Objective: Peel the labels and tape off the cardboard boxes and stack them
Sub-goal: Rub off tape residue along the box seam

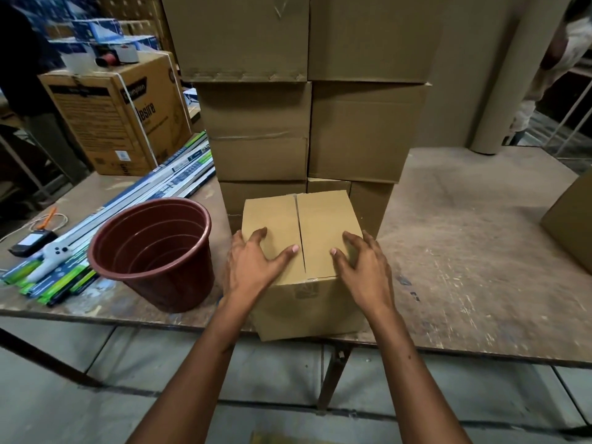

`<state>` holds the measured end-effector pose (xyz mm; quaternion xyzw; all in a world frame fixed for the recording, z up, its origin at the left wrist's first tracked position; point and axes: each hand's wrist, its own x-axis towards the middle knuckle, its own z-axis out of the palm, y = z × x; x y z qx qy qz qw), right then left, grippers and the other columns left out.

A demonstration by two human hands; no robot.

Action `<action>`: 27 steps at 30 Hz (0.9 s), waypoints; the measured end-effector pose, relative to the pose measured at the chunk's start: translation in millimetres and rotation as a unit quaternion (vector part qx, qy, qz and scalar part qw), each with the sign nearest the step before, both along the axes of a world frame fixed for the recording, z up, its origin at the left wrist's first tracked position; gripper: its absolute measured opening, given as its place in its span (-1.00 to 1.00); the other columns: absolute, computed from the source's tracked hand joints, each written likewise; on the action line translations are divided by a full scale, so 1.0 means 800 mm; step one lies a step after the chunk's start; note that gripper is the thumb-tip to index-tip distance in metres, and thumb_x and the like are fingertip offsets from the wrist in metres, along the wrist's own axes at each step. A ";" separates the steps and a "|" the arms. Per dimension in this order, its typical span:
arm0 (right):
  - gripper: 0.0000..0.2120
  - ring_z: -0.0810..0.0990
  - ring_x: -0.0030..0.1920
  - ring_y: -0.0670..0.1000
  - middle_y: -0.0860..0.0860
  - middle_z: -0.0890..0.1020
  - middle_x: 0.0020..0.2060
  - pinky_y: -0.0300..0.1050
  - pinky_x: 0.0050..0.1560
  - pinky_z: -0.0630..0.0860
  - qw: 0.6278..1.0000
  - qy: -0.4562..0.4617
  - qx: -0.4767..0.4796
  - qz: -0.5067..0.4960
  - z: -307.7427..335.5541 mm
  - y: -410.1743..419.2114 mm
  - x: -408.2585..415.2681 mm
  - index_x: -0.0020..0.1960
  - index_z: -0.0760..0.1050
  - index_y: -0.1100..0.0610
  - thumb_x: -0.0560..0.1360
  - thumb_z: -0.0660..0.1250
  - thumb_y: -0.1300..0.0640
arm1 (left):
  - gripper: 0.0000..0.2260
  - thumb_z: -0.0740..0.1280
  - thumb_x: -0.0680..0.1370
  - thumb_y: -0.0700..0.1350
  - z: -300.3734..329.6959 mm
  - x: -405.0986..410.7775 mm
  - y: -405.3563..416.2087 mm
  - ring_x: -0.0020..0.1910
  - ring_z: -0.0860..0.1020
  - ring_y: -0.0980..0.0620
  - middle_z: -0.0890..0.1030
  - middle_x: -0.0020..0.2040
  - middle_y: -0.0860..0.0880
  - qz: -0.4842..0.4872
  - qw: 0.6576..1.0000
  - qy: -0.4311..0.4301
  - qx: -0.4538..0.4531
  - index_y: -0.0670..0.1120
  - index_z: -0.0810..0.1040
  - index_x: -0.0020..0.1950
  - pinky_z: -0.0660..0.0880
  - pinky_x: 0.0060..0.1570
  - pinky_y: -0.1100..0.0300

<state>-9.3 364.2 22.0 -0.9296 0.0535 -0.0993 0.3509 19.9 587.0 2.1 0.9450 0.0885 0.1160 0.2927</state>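
Observation:
A small plain cardboard box (320, 225) stands at the front edge of the worn table (464, 251), its top flaps closed along a centre seam. My left hand (256, 261) lies on the left flap with fingers spread. My right hand (362, 261) rests on the right flap and over the box's right edge, fingers bent and spread. A short bit of clear tape shows at the front end of the seam. Directly behind rises a stack of larger cardboard boxes (307, 123), two wide and several high.
A brown plastic bucket (153, 251) stands left of the box. Long packaged tubes (128, 203), a printed carton (118, 116) with a tape dispenser on top, and a small device lie at the left. Another box corner (573, 219) shows at right. People stand at both far corners.

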 end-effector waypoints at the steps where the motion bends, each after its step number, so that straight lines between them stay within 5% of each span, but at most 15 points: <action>1: -0.46 0.26 0.67 0.13 0.05 0.23 0.71 0.18 0.60 0.25 1.000 -0.011 -0.009 -0.005 0.009 0.000 -0.001 0.62 0.41 -0.05 0.69 0.34 -0.19 | -0.04 0.21 0.40 0.68 0.002 -0.002 -0.003 0.54 0.41 -0.36 0.29 0.63 -0.29 -0.012 1.000 0.002 0.004 0.12 0.38 0.64 0.46 0.45 -0.22; 5: -0.43 0.35 0.62 0.17 0.11 0.26 0.69 0.15 0.57 0.33 0.994 -0.069 -0.089 -0.011 0.047 0.009 0.000 0.61 0.41 0.06 0.68 0.36 -0.14 | -0.03 0.10 0.47 0.66 -0.003 -0.002 -0.008 0.70 0.14 -0.28 0.03 0.75 -0.22 -0.060 0.997 0.010 -0.039 0.13 0.16 0.74 0.20 0.61 -0.29; 11: -0.40 0.26 0.67 0.22 0.25 0.16 0.70 -0.01 0.65 0.12 0.980 -0.060 -0.184 0.039 0.064 0.072 -0.002 0.65 0.31 0.19 0.71 0.33 -0.04 | -0.17 0.03 0.60 0.56 -0.060 0.001 0.014 0.74 0.01 0.01 0.03 0.78 -0.01 -0.111 0.981 0.050 -0.149 0.14 0.07 0.77 0.01 0.67 -0.18; 15: -0.44 0.23 0.68 0.22 0.26 0.17 0.70 0.04 0.69 0.12 0.981 -0.071 -0.160 0.079 0.059 0.122 0.004 0.65 0.30 0.22 0.74 0.27 -0.02 | -0.26 0.05 0.67 0.44 -0.073 0.013 0.054 0.67 0.28 -0.05 0.35 0.68 -0.09 -0.096 0.988 0.028 -0.118 0.01 0.28 0.72 0.22 0.65 -0.02; 18: -0.50 0.22 0.69 0.17 0.20 0.24 0.69 0.02 0.68 0.10 0.985 -0.079 -0.097 0.116 0.049 0.153 0.004 0.65 0.33 0.16 0.78 0.17 -0.04 | -0.56 0.12 0.79 0.17 -0.056 -0.004 0.061 0.46 0.56 0.05 0.62 0.45 0.02 -0.077 0.977 -0.110 -0.166 0.04 0.51 0.58 0.46 0.39 0.18; 23: -0.34 0.14 0.71 0.01 0.04 0.23 0.71 -0.11 0.68 -0.08 0.983 -0.068 -0.041 0.163 0.019 0.177 -0.006 0.73 0.18 0.07 0.76 -0.14 -0.26 | -0.49 0.02 0.78 0.21 -0.027 -0.026 0.041 0.47 0.51 0.20 0.60 0.47 0.06 -0.105 0.946 -0.163 -0.260 0.02 0.50 0.59 0.42 0.44 0.27; 27: -0.26 0.00 0.73 -0.04 -0.06 0.11 0.74 0.02 0.73 -0.10 0.976 -0.087 -0.112 0.168 -0.006 0.151 -0.006 0.75 0.08 -0.08 0.69 -0.32 -0.37 | -0.31 0.05 0.68 0.43 -0.038 -0.023 0.050 0.50 0.51 0.12 0.57 0.52 0.04 -0.094 0.948 -0.161 -0.258 0.02 0.48 0.61 0.45 0.50 0.05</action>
